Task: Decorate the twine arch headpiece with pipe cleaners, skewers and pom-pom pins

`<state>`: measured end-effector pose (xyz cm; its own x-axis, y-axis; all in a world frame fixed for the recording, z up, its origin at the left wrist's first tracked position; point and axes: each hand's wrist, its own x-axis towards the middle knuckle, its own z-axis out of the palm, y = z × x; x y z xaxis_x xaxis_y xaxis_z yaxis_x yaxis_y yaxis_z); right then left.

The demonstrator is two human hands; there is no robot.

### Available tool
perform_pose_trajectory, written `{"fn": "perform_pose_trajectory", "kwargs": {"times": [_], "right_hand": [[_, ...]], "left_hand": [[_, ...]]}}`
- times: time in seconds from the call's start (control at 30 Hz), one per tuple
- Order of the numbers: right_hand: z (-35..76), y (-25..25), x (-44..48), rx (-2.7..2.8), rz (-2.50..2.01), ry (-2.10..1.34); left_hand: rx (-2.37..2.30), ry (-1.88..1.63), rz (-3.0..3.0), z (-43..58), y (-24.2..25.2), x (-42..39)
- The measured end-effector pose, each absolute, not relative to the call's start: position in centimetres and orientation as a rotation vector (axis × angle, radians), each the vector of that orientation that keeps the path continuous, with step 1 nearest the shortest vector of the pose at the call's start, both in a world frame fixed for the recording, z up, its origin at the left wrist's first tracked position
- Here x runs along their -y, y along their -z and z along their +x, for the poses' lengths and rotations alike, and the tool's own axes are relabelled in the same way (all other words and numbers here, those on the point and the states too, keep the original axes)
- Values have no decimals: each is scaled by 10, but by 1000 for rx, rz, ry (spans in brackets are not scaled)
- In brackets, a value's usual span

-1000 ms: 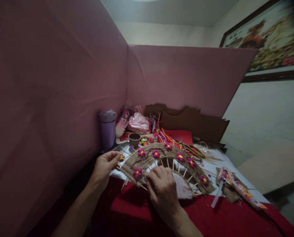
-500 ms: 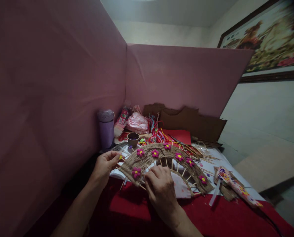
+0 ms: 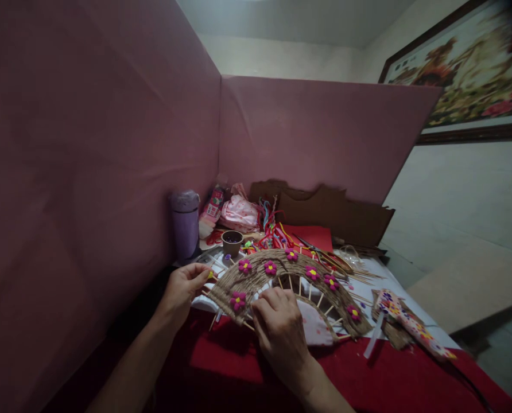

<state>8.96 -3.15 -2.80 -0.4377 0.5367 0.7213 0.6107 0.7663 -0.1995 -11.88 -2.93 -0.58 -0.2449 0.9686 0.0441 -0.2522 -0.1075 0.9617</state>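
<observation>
An arched fan (image 3: 277, 261) of brown twine woven over thin wooden sticks lies across the table front. Several magenta flowers (image 3: 311, 273) with yellow centres sit on its band. At the left end, my left hand (image 3: 186, 285) is closed, thumb and fingertips pinching a small yellow piece (image 3: 210, 275) at a stick's tip. My right hand (image 3: 280, 324) is closed over the fan's inner sticks near the middle; its fingertips are partly hidden. Pale spotted fabric (image 3: 315, 324) shows just right of that hand.
A purple tumbler (image 3: 185, 226) and a small dark cup (image 3: 232, 243) stand at back left. Scissors (image 3: 325, 252) lie on red paper (image 3: 314, 234) behind the fan. A flower-patterned glue gun (image 3: 411, 327) rests at right. Cardboard (image 3: 325, 209) leans against the pink partition (image 3: 316, 132).
</observation>
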Motion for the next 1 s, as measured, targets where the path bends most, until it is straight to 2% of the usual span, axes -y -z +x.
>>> {"fn": "perform_pose_trajectory", "kwargs": {"times": [1.0], "right_hand": [[86,33,27,2229,-830,243]], "left_hand": [[-1202,-1522,951,-123,19,25]]}}
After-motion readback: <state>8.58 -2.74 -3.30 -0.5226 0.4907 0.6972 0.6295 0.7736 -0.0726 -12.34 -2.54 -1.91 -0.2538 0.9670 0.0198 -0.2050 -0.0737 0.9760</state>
